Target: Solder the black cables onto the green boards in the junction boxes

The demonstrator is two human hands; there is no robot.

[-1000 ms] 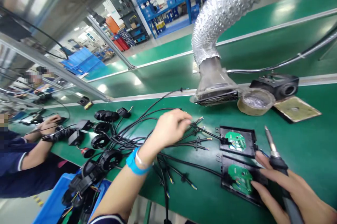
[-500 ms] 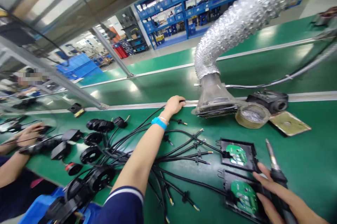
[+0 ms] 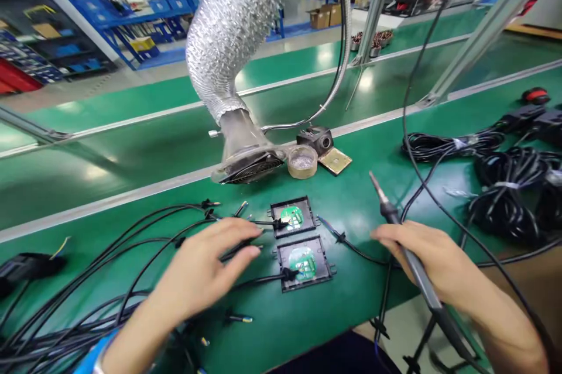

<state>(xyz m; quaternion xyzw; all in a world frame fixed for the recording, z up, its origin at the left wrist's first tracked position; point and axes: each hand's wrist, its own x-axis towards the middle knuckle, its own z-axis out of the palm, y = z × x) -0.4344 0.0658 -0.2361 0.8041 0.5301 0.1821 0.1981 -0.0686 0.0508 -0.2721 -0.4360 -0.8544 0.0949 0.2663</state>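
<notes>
My right hand [image 3: 421, 251] is closed around the handle of a soldering iron [image 3: 417, 277], whose metal tip points up and away to the left. My left hand [image 3: 211, 254] hovers over black cables, thumb and fingers apart; a dark cable end shows between them, not visibly gripped. Just right of it lie two black plastic housings, a far one [image 3: 314, 219] and a near one [image 3: 329, 263]. Each carries a green circuit board and has a black cable [image 3: 259, 280] entering from the left. A single cable with a stripped end [image 3: 340, 237] lies between the housings and my right hand.
A fume extractor nozzle [image 3: 246, 154] on a silver duct [image 3: 228, 34] stands behind the housings. Beside it are a round container [image 3: 302, 163], an iron stand [image 3: 316, 139] and a sponge tray [image 3: 336, 160]. Bundled black cables [image 3: 504, 192] lie at right; loose cables [image 3: 100, 257] spread at left.
My view has swung right. My left hand has come back from the bench's rear rail to beside the housings. My right hand has lifted the soldering iron away to the right of them.
</notes>
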